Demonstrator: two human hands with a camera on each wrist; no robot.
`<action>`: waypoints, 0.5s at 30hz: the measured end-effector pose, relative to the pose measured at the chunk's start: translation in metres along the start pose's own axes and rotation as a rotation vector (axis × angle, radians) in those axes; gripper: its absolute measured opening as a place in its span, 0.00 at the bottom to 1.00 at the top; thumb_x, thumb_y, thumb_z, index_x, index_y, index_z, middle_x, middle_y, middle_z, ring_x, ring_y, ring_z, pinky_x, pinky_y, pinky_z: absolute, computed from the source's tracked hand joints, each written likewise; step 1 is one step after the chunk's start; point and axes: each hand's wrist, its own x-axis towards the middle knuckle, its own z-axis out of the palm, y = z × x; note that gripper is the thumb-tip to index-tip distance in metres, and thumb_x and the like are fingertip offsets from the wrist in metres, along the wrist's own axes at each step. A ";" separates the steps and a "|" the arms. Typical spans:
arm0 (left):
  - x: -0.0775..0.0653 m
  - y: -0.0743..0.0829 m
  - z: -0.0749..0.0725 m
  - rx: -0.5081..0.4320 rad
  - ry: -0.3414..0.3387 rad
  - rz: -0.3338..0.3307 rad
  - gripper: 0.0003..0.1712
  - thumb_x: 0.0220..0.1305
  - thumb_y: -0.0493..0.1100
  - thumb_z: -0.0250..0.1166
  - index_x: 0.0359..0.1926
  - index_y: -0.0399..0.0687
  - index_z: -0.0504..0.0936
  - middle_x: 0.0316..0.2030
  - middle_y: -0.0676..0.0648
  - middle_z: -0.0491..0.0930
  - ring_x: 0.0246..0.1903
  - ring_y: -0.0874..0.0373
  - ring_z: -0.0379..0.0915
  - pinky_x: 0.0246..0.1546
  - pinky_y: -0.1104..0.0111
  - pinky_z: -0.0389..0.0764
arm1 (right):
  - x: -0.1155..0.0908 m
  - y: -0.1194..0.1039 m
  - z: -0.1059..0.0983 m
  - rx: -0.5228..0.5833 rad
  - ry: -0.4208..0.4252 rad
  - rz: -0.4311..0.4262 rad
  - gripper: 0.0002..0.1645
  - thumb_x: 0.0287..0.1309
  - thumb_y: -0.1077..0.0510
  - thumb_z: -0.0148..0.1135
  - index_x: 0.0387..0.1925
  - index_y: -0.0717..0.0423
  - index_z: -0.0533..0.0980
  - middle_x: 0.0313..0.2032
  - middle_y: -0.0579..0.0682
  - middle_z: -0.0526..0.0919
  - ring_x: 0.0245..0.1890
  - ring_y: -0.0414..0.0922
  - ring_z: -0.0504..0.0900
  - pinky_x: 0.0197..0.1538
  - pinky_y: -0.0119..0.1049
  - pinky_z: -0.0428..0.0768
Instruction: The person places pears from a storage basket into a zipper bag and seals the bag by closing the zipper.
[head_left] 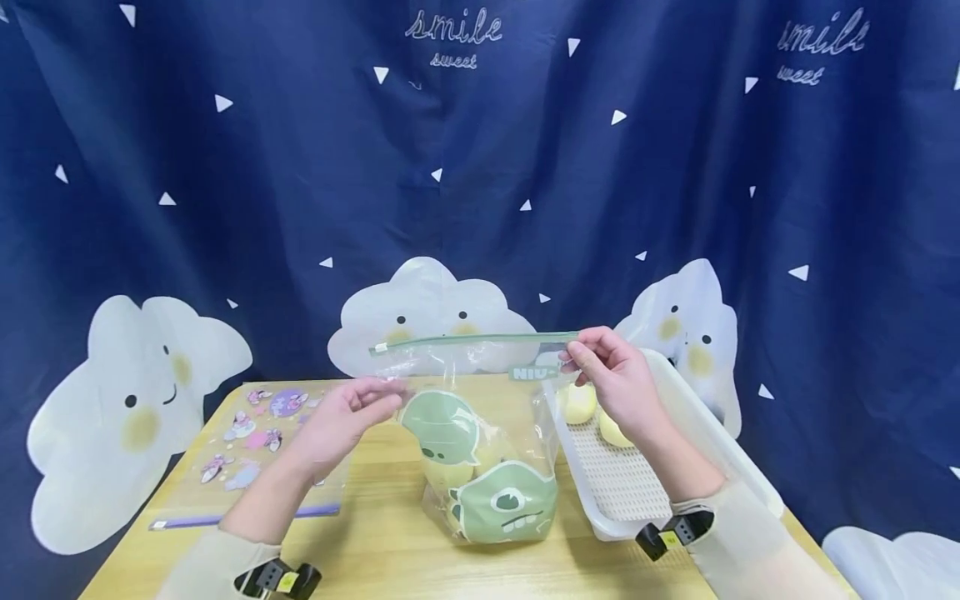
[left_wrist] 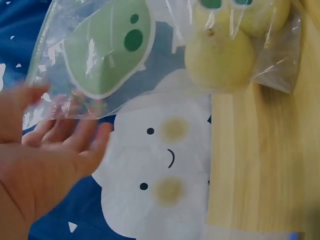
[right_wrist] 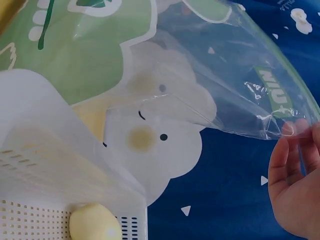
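Observation:
A clear zip bag (head_left: 506, 492) with green cartoon prints stands on the table, its green zip strip (head_left: 480, 338) stretched along the top. The white slider (head_left: 381, 347) sits at the strip's left end. Inside lie several round yellow fruits (left_wrist: 220, 60), partly hidden by the prints. My right hand (head_left: 618, 379) pinches the bag's top right corner between thumb and fingers. At the bag's left side is my left hand (head_left: 341, 421), fingers loosely bent behind the clear film, with no grip on it; its thumb is blurred in the left wrist view.
Right of the bag stands a white plastic basket (head_left: 720, 433) with a perforated inner tray, holding yellow fruits (head_left: 579, 403). A second clear bag (head_left: 247, 454) with purple zip and cartoon prints lies flat at the table's left. A blue curtain (head_left: 480, 167) hangs behind the table.

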 end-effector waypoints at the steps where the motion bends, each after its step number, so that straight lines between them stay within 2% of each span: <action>1: 0.000 -0.004 0.000 -0.005 0.025 -0.004 0.23 0.83 0.43 0.63 0.67 0.29 0.77 0.60 0.43 0.89 0.56 0.69 0.85 0.60 0.75 0.84 | 0.001 0.000 0.001 -0.007 -0.004 0.000 0.09 0.80 0.63 0.62 0.48 0.70 0.77 0.35 0.37 0.91 0.35 0.35 0.89 0.37 0.29 0.86; 4: 0.002 -0.009 0.002 -0.048 0.101 0.009 0.18 0.84 0.43 0.61 0.60 0.29 0.82 0.49 0.55 0.92 0.52 0.68 0.87 0.57 0.73 0.87 | 0.002 0.001 0.001 -0.010 0.003 0.002 0.05 0.80 0.64 0.61 0.47 0.64 0.79 0.35 0.36 0.90 0.35 0.35 0.89 0.37 0.28 0.86; 6: 0.004 -0.009 0.003 -0.067 0.121 0.023 0.18 0.85 0.43 0.61 0.59 0.30 0.82 0.45 0.61 0.92 0.50 0.69 0.88 0.55 0.73 0.88 | 0.002 0.001 0.000 0.003 0.010 0.005 0.03 0.80 0.64 0.61 0.45 0.60 0.80 0.35 0.36 0.90 0.34 0.34 0.89 0.37 0.28 0.86; 8: 0.005 -0.008 0.004 -0.085 0.122 0.035 0.18 0.85 0.43 0.61 0.59 0.29 0.82 0.43 0.62 0.92 0.49 0.68 0.88 0.55 0.72 0.88 | 0.002 0.000 -0.001 0.017 0.011 0.010 0.03 0.80 0.64 0.62 0.45 0.57 0.80 0.35 0.36 0.91 0.34 0.34 0.89 0.37 0.28 0.86; 10: 0.005 -0.007 0.004 -0.100 0.122 0.041 0.18 0.85 0.43 0.61 0.59 0.29 0.82 0.42 0.61 0.92 0.49 0.66 0.89 0.55 0.71 0.89 | 0.002 0.000 -0.002 0.039 0.007 0.020 0.03 0.80 0.63 0.62 0.46 0.60 0.80 0.35 0.37 0.91 0.35 0.35 0.90 0.37 0.28 0.87; 12: 0.006 -0.006 0.004 -0.100 0.116 0.039 0.18 0.86 0.44 0.60 0.59 0.30 0.82 0.43 0.60 0.92 0.49 0.66 0.89 0.55 0.70 0.90 | 0.002 -0.001 -0.004 0.034 -0.005 0.050 0.07 0.80 0.62 0.62 0.51 0.63 0.79 0.38 0.38 0.91 0.38 0.35 0.90 0.40 0.28 0.87; 15: 0.007 -0.007 0.005 -0.098 0.110 0.024 0.18 0.86 0.44 0.60 0.59 0.32 0.82 0.44 0.59 0.92 0.50 0.65 0.89 0.54 0.69 0.90 | 0.001 0.001 -0.008 -0.024 -0.102 0.159 0.20 0.80 0.58 0.62 0.64 0.67 0.76 0.49 0.44 0.90 0.44 0.34 0.88 0.47 0.29 0.87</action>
